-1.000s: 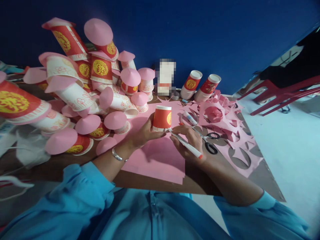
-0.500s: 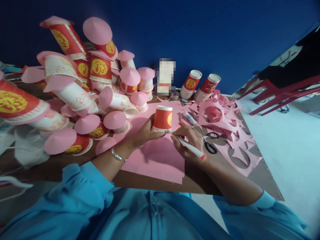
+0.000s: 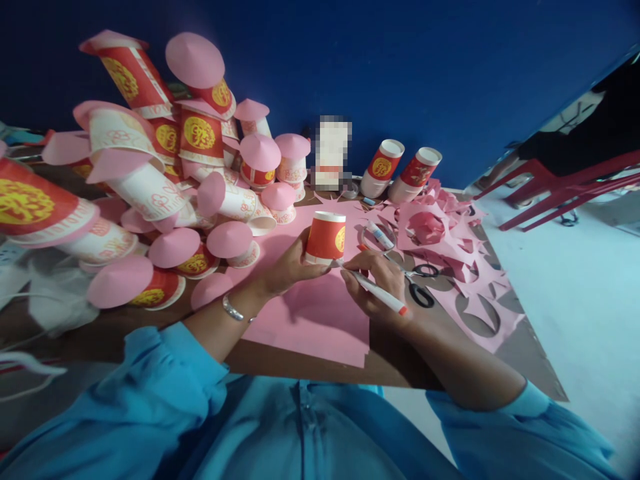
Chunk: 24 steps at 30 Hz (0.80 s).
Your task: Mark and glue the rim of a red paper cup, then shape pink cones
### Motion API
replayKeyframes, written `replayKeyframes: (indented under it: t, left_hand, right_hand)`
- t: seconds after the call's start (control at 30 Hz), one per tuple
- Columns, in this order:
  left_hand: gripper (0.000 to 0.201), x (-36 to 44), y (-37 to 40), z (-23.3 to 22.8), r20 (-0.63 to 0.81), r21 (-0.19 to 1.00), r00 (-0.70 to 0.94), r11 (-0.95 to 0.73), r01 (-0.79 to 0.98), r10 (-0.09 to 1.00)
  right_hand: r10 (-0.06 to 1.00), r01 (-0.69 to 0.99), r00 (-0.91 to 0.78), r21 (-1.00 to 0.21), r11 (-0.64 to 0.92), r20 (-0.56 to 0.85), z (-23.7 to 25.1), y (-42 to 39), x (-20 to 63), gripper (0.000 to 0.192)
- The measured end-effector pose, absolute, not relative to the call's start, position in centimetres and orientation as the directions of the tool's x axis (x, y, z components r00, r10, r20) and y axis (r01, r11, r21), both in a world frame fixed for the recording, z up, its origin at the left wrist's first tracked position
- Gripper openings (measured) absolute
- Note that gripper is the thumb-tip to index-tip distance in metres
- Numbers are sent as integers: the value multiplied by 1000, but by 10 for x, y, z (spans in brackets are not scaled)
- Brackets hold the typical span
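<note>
My left hand (image 3: 295,265) is closed around a red and white paper cup (image 3: 324,237) with a yellow emblem, its pale rim facing up. In my right hand (image 3: 377,283) is a white marker (image 3: 376,291) with a red end, gripped like a pen. The marker's tip meets the cup's lower edge, close to my left thumb. Pink paper sheets (image 3: 310,327) lie beneath both hands. Black-handled scissors (image 3: 421,293) rest just right of my right hand, and a glue stick (image 3: 380,235) lies beyond it.
Many paper cups topped with pink cones (image 3: 230,240) are heaped at the left. Two stacks of cups (image 3: 383,167) lean by the blue wall. Cut pink scraps (image 3: 480,307) cover the table's right side. A red plastic chair (image 3: 555,183) stands off to the right, with a person partly visible there.
The marker's rear end has shifted slightly left and down in my right hand. Otherwise the cup and both hands stay nearly in place.
</note>
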<state>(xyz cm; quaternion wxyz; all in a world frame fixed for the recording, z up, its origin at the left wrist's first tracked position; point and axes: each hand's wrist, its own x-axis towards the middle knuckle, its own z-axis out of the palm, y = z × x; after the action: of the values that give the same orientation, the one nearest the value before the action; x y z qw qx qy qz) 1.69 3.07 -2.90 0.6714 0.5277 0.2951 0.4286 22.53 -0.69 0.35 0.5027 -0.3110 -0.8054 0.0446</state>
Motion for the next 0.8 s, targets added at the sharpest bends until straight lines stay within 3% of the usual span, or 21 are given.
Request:
replayKeyframes:
  t: [0.8]
  left_hand:
    - [72,17,29,-24,63,968,462,58,-243,885]
  right_hand:
    - [538,421,-289,-400,814,792,3,-6,227,14]
